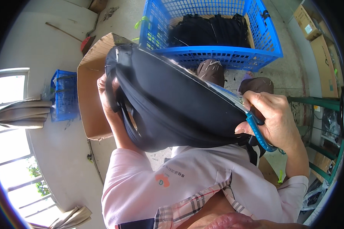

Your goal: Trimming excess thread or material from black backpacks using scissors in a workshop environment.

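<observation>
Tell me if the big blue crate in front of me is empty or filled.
Not empty: through the open top of the blue crate, black items show inside. How deep they go, I cannot tell.

Left grip [104, 92] holds black bag [179, 95]; right grip [273, 118] has teal-handled scissors [251, 121] at its edge. I see blue crate [210, 51] beyond.

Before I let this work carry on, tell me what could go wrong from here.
The scissors in the right hand lie along the stitched edge of the black bag, so a slip might nick the material or stitching. A strap runs by the left hand and could snag.
</observation>
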Motion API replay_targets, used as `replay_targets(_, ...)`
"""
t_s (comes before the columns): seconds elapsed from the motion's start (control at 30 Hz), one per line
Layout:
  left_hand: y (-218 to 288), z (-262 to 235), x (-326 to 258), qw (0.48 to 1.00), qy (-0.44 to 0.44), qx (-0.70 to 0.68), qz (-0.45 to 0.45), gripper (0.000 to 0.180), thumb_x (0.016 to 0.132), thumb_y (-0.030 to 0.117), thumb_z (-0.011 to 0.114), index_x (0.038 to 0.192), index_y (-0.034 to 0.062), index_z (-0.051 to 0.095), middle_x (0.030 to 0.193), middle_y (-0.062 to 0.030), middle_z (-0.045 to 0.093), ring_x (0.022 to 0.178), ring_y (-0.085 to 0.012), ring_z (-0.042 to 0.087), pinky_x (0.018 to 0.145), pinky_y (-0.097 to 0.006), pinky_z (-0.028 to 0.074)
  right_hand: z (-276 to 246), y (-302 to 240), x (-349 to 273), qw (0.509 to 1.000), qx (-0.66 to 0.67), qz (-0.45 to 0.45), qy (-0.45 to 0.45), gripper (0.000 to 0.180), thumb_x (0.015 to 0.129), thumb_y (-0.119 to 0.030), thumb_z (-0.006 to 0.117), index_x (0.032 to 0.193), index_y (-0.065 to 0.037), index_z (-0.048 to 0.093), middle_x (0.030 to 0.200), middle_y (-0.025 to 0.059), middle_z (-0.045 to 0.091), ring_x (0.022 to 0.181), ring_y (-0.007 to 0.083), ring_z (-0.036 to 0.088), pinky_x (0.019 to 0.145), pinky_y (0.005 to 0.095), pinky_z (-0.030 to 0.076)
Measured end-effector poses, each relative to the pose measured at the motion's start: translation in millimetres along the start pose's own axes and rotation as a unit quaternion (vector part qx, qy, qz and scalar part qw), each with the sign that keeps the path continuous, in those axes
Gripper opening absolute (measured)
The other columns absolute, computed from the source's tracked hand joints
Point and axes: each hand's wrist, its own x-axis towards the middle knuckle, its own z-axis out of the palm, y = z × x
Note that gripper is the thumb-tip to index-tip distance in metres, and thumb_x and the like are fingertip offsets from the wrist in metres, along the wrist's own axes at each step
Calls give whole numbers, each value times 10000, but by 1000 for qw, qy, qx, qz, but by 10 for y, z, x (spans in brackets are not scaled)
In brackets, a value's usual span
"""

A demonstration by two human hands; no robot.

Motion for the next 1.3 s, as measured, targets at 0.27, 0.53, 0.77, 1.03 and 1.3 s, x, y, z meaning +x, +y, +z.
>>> replay_targets(0.27, 85, 235, 50, 993, -26, -113, -22, 256, 711, 66, 658, 950, -12, 611, 823, -39, 616, 726, -101, 548, 688, -216, 427, -6, -45, 80, 1000, -12, 24, 9, 655, 524, -428, 766, 955, -4, 514, 736, 56, 494, 555, 145, 472, 499, 263, 409)
replay_targets(0.53, 105, 318, 72, 997, -15, -75, -19, 261, 708, 63, 657, 953, -13, 610, 828, -41, 616, 737, -101, 547, 700, -217, 424, 44, -56, 70, 998, 24, 50, 18, 674, 533, -443, 761, 961, 17, 517, 754, 66, 506, 562, 138, 470, 507, 251, 407)
replay_targets(0.77, 151, 342, 64, 998, -9, -59, -23, 266, 705, 61, 656, 956, -15, 609, 832, -42, 616, 746, -101, 547, 710, -218, 421, 118, -42, 63, 999, 26, 18, 34, 615, 585, -406, 748, 946, 33, 514, 711, 66, 503, 533, 139, 454, 480, 247, 388)
replay_targets(1.03, 173, 344, 43, 998, -5, -50, -27, 271, 702, 59, 656, 959, -16, 609, 837, -44, 616, 756, -101, 546, 722, -220, 418, 112, -75, 45, 997, 50, 51, 18, 460, 609, -292, 759, 868, -18, 497, 699, 80, 533, 521, 194, 505, 470, 281, 420)
replay_targets(1.3, 176, 370, 73, 997, -24, -72, -26, 261, 688, 28, 636, 944, -19, 617, 849, -35, 616, 767, -93, 539, 746, -214, 401, 68, -70, 145, 998, 31, 33, 47, 648, 582, -442, 742, 951, 32, 500, 708, 53, 487, 526, 110, 431, 492, 225, 379)
